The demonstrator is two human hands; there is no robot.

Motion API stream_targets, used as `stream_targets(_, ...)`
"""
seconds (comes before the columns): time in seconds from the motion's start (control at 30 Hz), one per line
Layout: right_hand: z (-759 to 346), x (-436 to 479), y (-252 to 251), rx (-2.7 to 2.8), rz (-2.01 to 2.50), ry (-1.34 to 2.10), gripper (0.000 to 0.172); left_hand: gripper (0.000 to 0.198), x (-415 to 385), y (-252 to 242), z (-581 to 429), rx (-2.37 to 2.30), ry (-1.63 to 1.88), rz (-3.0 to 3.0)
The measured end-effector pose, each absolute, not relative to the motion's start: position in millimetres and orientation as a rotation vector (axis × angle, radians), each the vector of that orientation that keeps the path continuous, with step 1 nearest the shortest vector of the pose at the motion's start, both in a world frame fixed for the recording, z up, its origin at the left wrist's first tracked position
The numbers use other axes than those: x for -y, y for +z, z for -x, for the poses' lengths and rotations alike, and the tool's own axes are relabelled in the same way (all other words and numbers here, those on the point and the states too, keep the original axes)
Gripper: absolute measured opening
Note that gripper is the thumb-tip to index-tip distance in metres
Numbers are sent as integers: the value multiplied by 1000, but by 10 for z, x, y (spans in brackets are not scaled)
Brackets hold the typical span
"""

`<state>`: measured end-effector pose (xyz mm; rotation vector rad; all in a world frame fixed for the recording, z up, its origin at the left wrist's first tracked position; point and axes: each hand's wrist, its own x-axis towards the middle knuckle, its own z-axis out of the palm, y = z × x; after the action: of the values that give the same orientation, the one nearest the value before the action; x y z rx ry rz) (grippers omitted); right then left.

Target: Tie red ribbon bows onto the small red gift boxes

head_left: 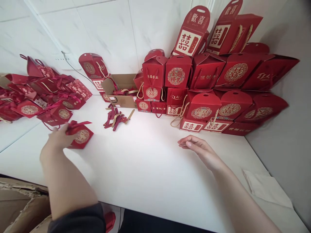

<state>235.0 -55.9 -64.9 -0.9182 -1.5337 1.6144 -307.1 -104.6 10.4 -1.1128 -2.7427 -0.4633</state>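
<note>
At the far left, a pile of red gift boxes [57, 116] is heaped on the white tabletop [150, 168], many of them trimmed with dark red ribbon. Below it, at the lower left corner, torn brown cardboard [21, 207] can be seen beside the tabletop edge. Next, 1 red box [85, 140] with a gold emblem and a ribbon on its top is held by the left hand [57, 139] near the front of the pile. The grip of that hand is closed around the box's left side, with the thumb laid over the front; the other fingertips are blurred or hidden. Whether the box is lifted or rested on the tabletop cannot be told.

Farther back, a small stack of boxes [93, 69] is set near the tiled wall. Just to its right, an open brown carton [121, 101] is placed with ribbons inside, and loose ribbons [115, 119] in red and gold are scattered in front of it. Then a large stack of red boxes [205, 106] is lined up along the wall, topped by 2 boxes with tall rounded tabs.

In front of that stack, the right hand [200, 149] is held over the tabletop, its grip partly open, fingers loosely curled, with nothing held. At the far right, a pale cloth [267, 187] is laid flat.
</note>
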Motion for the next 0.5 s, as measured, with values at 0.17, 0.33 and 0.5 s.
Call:
stream_targets(0.17, -2306, 575, -619, 1569, 940, 1628, 25, 91, 574, -101, 3025, 2439, -844, 894)
stream_targets(0.33, -2294, 553, -609, 1533, 965, 1630, 25, 66, 144, -313, 2446, 2385, -759, 1289)
stream_targets(0.5, -2305, 530, -623, 1513, 985, 1632, 24, 111, -221, -622, 2106, 2808, -443, 1513)
